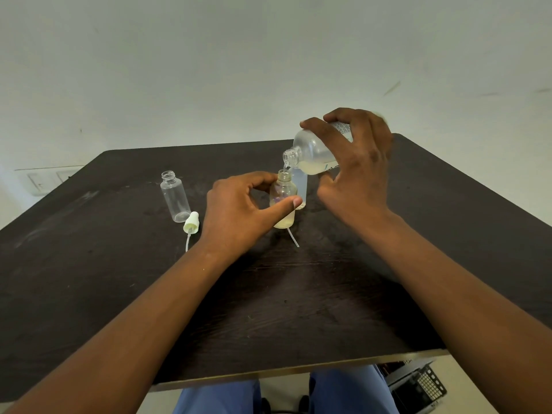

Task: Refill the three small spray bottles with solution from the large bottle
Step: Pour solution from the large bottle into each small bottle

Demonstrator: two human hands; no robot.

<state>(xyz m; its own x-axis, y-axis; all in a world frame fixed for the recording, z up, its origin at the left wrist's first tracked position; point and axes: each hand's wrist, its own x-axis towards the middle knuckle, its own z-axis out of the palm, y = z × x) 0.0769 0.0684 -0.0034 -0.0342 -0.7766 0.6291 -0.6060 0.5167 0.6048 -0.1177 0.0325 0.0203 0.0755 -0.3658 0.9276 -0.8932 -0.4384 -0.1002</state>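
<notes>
Nearest to the camera, two bare forearms reach forward over a dark wooden table [89, 279], and under its front edge the blue trousers [352, 389] of the person are visible, with a black perforated object [418, 386] on the floor at the right. Further in, a thin plastic tube [293, 238] lies on the table just in front of the middle small bottle [283, 201]. This bottle stands upright, without cap, and holds pale yellowish liquid in its lower part. The left hand [239, 210] holds it: the thumb presses on the front of the bottle and the index finger curls round near its neck, so the bottle is pinched between them. To the left, a white spray cap [191, 223] with its tube lies on the table, just beside an empty clear small bottle [175, 196] that stands open and apart from the hand. Directly behind the middle bottle another small bottle [300, 186] stands, mostly hidden; its content I cannot tell. Above, the right hand [358, 162] grips the large bottle [313, 152] with fingers wrapped over its body and the thumb below. It is tilted with the open mouth down to the left, just over the neck of the middle bottle, and a thin stream of liquid runs from it. Behind the table is a pale wall [239, 70] with a white switch plate [47, 179] at the far left.
</notes>
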